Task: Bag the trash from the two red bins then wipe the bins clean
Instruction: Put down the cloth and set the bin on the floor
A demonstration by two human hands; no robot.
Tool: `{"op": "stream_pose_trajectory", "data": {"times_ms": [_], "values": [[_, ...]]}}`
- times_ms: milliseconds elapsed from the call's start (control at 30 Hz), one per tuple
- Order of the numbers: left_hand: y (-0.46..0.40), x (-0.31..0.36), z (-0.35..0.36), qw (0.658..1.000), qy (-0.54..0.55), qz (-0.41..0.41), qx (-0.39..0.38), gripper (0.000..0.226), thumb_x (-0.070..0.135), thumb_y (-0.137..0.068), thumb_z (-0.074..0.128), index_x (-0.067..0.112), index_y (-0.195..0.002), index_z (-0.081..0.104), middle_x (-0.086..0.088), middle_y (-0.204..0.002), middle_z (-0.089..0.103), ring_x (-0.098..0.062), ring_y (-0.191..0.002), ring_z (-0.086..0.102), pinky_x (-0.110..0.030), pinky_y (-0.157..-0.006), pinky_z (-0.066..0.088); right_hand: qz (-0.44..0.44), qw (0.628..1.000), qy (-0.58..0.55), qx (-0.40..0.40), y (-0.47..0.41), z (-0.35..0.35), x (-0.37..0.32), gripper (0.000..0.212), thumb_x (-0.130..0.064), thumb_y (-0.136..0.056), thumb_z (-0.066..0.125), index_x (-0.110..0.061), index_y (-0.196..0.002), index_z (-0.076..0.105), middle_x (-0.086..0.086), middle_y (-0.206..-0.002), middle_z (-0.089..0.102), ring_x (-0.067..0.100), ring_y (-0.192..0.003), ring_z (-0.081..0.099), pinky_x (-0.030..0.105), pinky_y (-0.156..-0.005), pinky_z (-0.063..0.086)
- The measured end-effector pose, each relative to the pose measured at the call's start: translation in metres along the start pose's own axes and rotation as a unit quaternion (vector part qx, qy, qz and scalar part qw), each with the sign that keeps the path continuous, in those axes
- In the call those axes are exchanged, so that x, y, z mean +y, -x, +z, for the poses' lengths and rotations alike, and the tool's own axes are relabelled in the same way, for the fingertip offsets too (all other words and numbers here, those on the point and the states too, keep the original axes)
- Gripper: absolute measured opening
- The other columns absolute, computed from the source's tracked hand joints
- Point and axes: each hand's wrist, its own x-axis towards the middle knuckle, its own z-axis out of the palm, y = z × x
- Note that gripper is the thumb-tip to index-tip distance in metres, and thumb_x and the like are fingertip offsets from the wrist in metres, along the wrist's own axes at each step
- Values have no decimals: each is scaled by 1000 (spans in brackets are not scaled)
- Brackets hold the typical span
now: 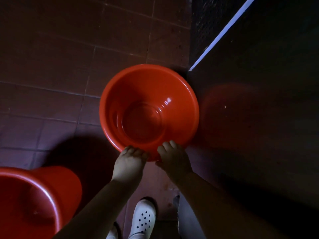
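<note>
A red round bin [148, 94] is in the middle of the head view, its inside bare and shiny, right beside a dark wall. My left hand [129, 163] grips its near rim with curled fingers. My right hand [172, 156] grips the same rim just to the right, fingers over the edge. A second red bin [51, 183] stands at the lower left on the floor, partly cut off by the frame, with nothing visible inside.
The floor [69, 49] is dim reddish-brown tile. A dark wall or cabinet [259, 118] fills the right side, with a bright strip of light [222, 33] along its edge. My foot in a white perforated clog [143, 219] shows at the bottom.
</note>
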Motion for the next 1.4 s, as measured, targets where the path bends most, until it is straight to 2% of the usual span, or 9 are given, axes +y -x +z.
{"op": "stream_pose_trajectory", "data": {"times_ms": [100,233,400,500,700,967,1133,1300,1400], "values": [[1,1,-6,1000,-21,13,18,24,13,-60,66,17,-82,75,-2,-78,71,-24,-73,68,-35,-78,55,11,1000,12,-25,-2,1,-2,47,-29,-42,90,-18,-71,54,0,-74,59,23,-73,58,31,-60,46],[26,-2,-39,999,-38,-14,5,39,10,-53,79,13,-92,75,-7,-89,73,-27,-81,69,-38,-79,55,26,996,48,-71,8,-15,-21,35,-29,-75,67,-21,-107,56,0,-109,57,26,-106,51,38,-86,36],[104,-12,-117,998,-31,-61,13,24,13,-66,55,11,-77,75,-8,-77,72,-27,-69,69,-32,-68,56,-1,997,6,-78,32,-75,-81,40,-27,-89,53,-25,-129,47,-3,-126,50,22,-117,44,37,-96,31],[169,-13,-156,996,-39,-82,0,30,11,-51,61,12,-77,76,-5,-73,71,-24,-64,68,-27,-62,55,-20,997,-23,-77,56,-111,-125,46,-26,-84,61,-23,-128,49,-2,-127,49,22,-117,46,36,-97,34],[282,-32,-172,984,-36,-172,-35,29,12,-47,59,14,-71,74,-5,-62,67,-26,-56,64,-27,-58,52,-97,978,-90,-162,103,-110,-222,19,-23,-85,55,-20,-103,60,1,-107,56,24,-108,49,37,-86,41],[396,-103,-106,955,0,-291,-61,22,8,-49,71,11,-71,72,-8,-65,68,-31,-58,66,-33,-53,54,245,904,-281,-209,125,19,-333,30,-23,-85,64,-9,-111,58,12,-113,65,28,-107,61,32,-86,46],[449,-136,-70,951,23,-288,-107,49,2,-34,87,11,-81,73,-11,-70,70,-32,-61,66,-34,-54,55,403,837,-331,-167,133,86,-378,42,-23,-87,64,0,-119,51,18,-124,59,30,-116,56,30,-93,39],[476,-137,-44,947,43,-294,-123,61,11,-77,66,20,-135,50,-6,-129,58,-30,-114,55,-36,-91,42,465,787,-396,-89,155,106,-380,29,-27,-85,66,-6,-103,59,15,-106,68,34,-96,66,42,-87,53],[475,-129,-38,957,34,-265,-116,63,13,-86,54,21,-145,33,-1,-147,39,-23,-130,40,-33,-101,35,492,766,-409,-61,173,107,-363,29,-25,-84,68,-6,-104,59,15,-109,66,35,-98,65,46,-87,52]]}}
